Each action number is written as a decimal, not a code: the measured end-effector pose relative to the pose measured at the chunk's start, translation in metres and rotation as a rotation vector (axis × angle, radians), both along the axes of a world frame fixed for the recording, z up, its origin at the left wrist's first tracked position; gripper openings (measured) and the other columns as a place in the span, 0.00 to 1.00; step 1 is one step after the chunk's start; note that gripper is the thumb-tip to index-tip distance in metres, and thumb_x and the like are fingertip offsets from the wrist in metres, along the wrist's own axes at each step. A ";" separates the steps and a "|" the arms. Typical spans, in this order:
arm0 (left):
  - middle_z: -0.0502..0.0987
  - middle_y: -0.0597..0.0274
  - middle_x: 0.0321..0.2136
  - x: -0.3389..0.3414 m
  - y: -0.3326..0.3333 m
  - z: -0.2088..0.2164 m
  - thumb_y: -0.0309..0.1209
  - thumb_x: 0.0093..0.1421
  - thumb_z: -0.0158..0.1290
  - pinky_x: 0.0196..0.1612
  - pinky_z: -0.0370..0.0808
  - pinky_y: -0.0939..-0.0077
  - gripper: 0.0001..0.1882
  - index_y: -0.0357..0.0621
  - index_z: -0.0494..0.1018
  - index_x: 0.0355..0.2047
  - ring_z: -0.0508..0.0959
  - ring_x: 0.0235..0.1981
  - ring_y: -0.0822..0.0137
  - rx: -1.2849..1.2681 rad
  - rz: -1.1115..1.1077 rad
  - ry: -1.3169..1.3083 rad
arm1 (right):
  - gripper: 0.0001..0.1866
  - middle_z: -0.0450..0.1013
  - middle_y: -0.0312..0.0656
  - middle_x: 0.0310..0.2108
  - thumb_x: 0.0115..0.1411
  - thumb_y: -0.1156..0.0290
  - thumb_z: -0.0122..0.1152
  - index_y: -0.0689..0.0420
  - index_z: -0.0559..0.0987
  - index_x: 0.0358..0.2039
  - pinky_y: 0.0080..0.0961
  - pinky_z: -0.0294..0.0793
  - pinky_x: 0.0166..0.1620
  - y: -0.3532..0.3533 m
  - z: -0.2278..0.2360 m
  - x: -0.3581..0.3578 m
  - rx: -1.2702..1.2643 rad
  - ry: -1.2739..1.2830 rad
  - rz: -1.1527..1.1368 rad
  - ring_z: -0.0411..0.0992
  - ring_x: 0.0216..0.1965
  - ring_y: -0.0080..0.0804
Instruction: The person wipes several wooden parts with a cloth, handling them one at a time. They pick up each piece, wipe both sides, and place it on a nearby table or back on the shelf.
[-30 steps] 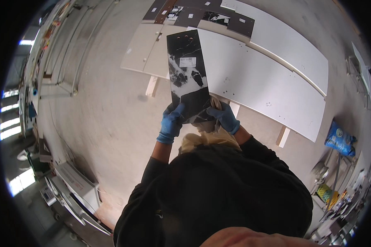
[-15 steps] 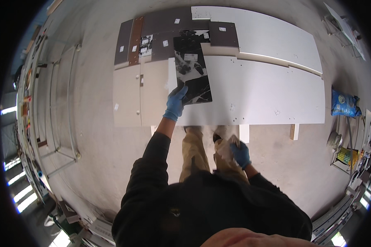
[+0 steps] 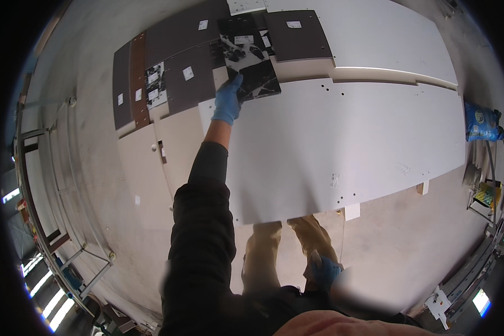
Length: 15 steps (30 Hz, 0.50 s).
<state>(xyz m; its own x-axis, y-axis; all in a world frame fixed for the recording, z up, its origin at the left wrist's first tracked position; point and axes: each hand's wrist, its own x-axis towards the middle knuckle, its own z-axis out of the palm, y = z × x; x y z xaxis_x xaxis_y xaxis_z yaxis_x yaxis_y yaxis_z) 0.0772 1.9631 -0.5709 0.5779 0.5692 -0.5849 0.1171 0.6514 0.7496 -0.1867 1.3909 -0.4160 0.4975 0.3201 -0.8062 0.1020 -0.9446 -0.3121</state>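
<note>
My left hand [image 3: 228, 103], in a blue glove, grips the near left corner of a black-and-white marble-patterned panel [image 3: 257, 76]. The panel has a white label and lies over or just above the stacked panels at the far side; whether it rests on them I cannot tell. Down by my right leg, my right hand [image 3: 326, 273], also gloved in blue, is closed on a pale crumpled cloth [image 3: 315, 260]. Part of that cloth merges with my tan trousers. Under my left forearm spreads a large white panel [image 3: 297, 151].
Dark grey panels [image 3: 179, 95], a brown strip [image 3: 138, 73] and a small marble-patterned piece [image 3: 155, 99] lie at far left. A square dark panel [image 3: 297, 47] sits right of my panel. A metal frame [image 3: 67, 185] stands left; a blue bag [image 3: 481, 124] stands right.
My left arm has reached farther forward, carrying the marble-patterned panel toward the far stack. My body has moved closer to the panels. My right hand stays low beside my leg.
</note>
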 end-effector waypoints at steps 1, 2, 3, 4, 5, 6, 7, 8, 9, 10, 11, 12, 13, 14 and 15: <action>0.80 0.68 0.41 0.012 0.006 -0.016 0.41 0.62 0.64 0.35 0.75 0.73 0.18 0.49 0.80 0.50 0.79 0.40 0.70 -0.011 -0.012 0.006 | 0.14 0.80 0.49 0.29 0.56 0.56 0.66 0.52 0.81 0.33 0.52 0.77 0.34 0.004 -0.007 0.001 0.011 0.006 -0.004 0.79 0.32 0.58; 0.81 0.69 0.45 0.025 0.008 -0.035 0.39 0.63 0.63 0.39 0.76 0.70 0.16 0.53 0.80 0.51 0.80 0.44 0.69 -0.024 -0.026 0.011 | 0.13 0.80 0.49 0.29 0.55 0.57 0.67 0.53 0.80 0.34 0.51 0.77 0.34 0.003 -0.016 0.002 0.067 0.076 -0.004 0.79 0.32 0.57; 0.82 0.70 0.49 0.036 0.016 -0.050 0.37 0.64 0.61 0.44 0.77 0.67 0.15 0.57 0.81 0.52 0.81 0.48 0.68 -0.037 -0.041 0.029 | 0.13 0.80 0.49 0.29 0.55 0.57 0.67 0.53 0.80 0.34 0.51 0.77 0.34 0.006 -0.024 0.002 0.113 0.104 -0.015 0.79 0.32 0.57; 0.82 0.70 0.50 0.047 0.023 -0.065 0.37 0.64 0.61 0.46 0.77 0.66 0.16 0.57 0.80 0.53 0.81 0.50 0.67 -0.017 -0.062 0.042 | 0.13 0.80 0.49 0.29 0.55 0.57 0.67 0.53 0.80 0.34 0.51 0.77 0.34 0.006 -0.032 0.003 0.135 0.123 -0.012 0.79 0.32 0.57; 0.82 0.70 0.49 0.056 0.029 -0.082 0.37 0.64 0.62 0.45 0.77 0.66 0.16 0.57 0.80 0.53 0.81 0.49 0.67 0.016 -0.043 0.022 | 0.13 0.80 0.49 0.29 0.55 0.57 0.67 0.53 0.80 0.34 0.51 0.77 0.35 0.009 -0.041 0.002 0.104 0.103 -0.007 0.79 0.32 0.57; 0.82 0.70 0.49 0.062 0.036 -0.093 0.37 0.64 0.61 0.46 0.77 0.66 0.16 0.57 0.80 0.53 0.81 0.50 0.67 0.171 -0.108 0.005 | 0.13 0.80 0.49 0.30 0.56 0.57 0.67 0.53 0.80 0.34 0.51 0.77 0.35 0.011 -0.050 0.003 0.080 0.093 -0.005 0.79 0.32 0.57; 0.82 0.70 0.49 0.067 0.038 -0.106 0.37 0.64 0.61 0.46 0.77 0.66 0.16 0.57 0.80 0.53 0.81 0.50 0.67 0.249 -0.126 0.088 | 0.13 0.80 0.49 0.30 0.56 0.57 0.67 0.53 0.80 0.34 0.51 0.77 0.35 0.013 -0.057 0.003 0.062 0.081 -0.007 0.79 0.32 0.57; 0.82 0.70 0.50 0.071 0.040 -0.118 0.38 0.65 0.61 0.46 0.77 0.65 0.16 0.58 0.80 0.53 0.81 0.50 0.67 0.230 -0.119 0.029 | 0.13 0.80 0.49 0.30 0.56 0.57 0.67 0.53 0.80 0.34 0.51 0.77 0.35 0.016 -0.064 0.004 0.054 0.076 -0.011 0.79 0.32 0.57; 0.82 0.70 0.50 0.076 0.043 -0.130 0.38 0.65 0.61 0.47 0.76 0.65 0.16 0.58 0.80 0.53 0.80 0.50 0.68 0.140 -0.071 0.052 | 0.13 0.80 0.49 0.30 0.56 0.57 0.66 0.53 0.80 0.34 0.51 0.77 0.35 0.018 -0.070 0.005 0.049 0.075 -0.012 0.79 0.32 0.57; 0.82 0.70 0.50 0.079 0.046 -0.140 0.38 0.65 0.60 0.47 0.76 0.65 0.16 0.58 0.80 0.53 0.80 0.50 0.68 0.067 -0.037 0.034 | 0.13 0.80 0.49 0.30 0.56 0.57 0.66 0.53 0.80 0.34 0.51 0.77 0.35 0.020 -0.075 0.006 0.044 0.073 -0.013 0.79 0.32 0.57; 0.80 0.67 0.52 0.080 0.049 -0.149 0.40 0.64 0.61 0.50 0.75 0.67 0.20 0.52 0.78 0.55 0.79 0.52 0.66 0.084 -0.052 0.067 | 0.13 0.80 0.49 0.30 0.56 0.57 0.66 0.53 0.80 0.34 0.51 0.77 0.35 0.022 -0.079 0.007 0.040 0.075 -0.012 0.79 0.32 0.57; 0.79 0.63 0.53 0.082 0.054 -0.157 0.42 0.64 0.63 0.53 0.74 0.68 0.25 0.46 0.76 0.58 0.77 0.53 0.64 0.116 -0.081 0.056 | 0.13 0.80 0.49 0.30 0.56 0.57 0.66 0.53 0.80 0.34 0.51 0.77 0.35 0.025 -0.082 0.008 0.036 0.074 -0.014 0.79 0.32 0.57; 0.78 0.59 0.55 0.083 0.058 -0.164 0.44 0.63 0.64 0.56 0.74 0.70 0.30 0.40 0.75 0.60 0.76 0.55 0.63 0.162 -0.114 0.023 | 0.13 0.80 0.49 0.30 0.56 0.57 0.66 0.53 0.80 0.34 0.51 0.77 0.35 0.027 -0.084 0.010 0.033 0.075 -0.014 0.79 0.32 0.57; 0.78 0.58 0.55 0.083 0.061 -0.169 0.44 0.62 0.64 0.56 0.73 0.69 0.30 0.41 0.74 0.60 0.76 0.55 0.62 0.264 -0.172 -0.010 | 0.13 0.80 0.49 0.30 0.56 0.57 0.66 0.53 0.80 0.34 0.51 0.77 0.35 0.029 -0.085 0.011 0.032 0.074 -0.014 0.79 0.32 0.57; 0.78 0.56 0.55 0.082 0.062 -0.173 0.44 0.62 0.64 0.57 0.73 0.68 0.31 0.41 0.74 0.61 0.76 0.55 0.61 0.379 -0.234 -0.066 | 0.13 0.80 0.49 0.30 0.56 0.57 0.66 0.53 0.80 0.34 0.51 0.77 0.35 0.031 -0.087 0.012 0.028 0.075 -0.015 0.79 0.32 0.57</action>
